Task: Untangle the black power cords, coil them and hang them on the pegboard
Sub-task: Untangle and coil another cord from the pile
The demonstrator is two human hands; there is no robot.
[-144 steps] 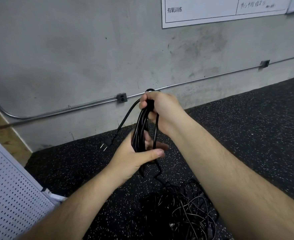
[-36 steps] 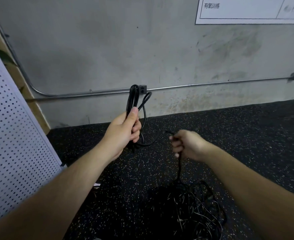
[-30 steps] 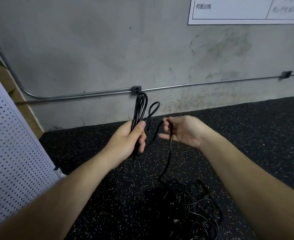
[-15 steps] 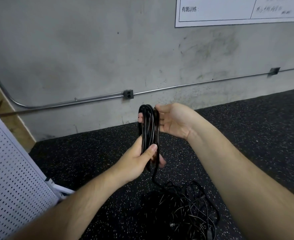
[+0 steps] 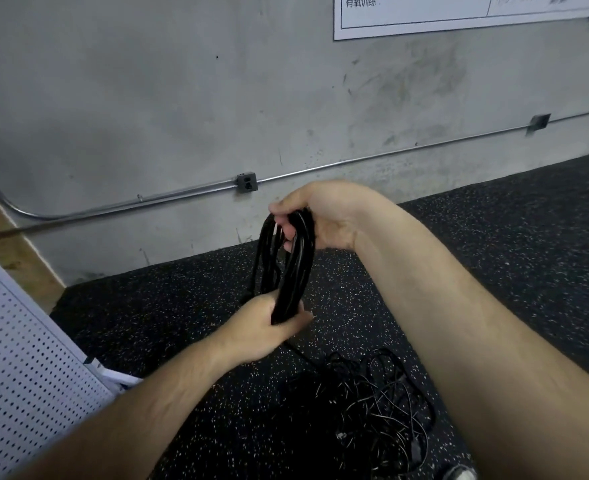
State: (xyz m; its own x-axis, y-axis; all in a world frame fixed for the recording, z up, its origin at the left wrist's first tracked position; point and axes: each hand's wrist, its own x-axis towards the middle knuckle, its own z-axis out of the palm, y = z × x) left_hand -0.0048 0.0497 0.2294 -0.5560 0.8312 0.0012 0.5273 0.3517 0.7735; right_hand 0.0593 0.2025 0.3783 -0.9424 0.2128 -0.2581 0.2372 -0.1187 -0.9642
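Both hands clamp one coiled cord (image 5: 291, 268): right hand (image 5: 315, 216) at its twelve o'clock, left hand (image 5: 268, 327) at six. Tangled cords (image 5: 365, 407) lie on the floor.

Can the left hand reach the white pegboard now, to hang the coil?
Probably yes: the pegboard stands close on that side, nothing between. But the left hand grips the coil below, the right hand above, and a strand runs down to the tangle on the floor.
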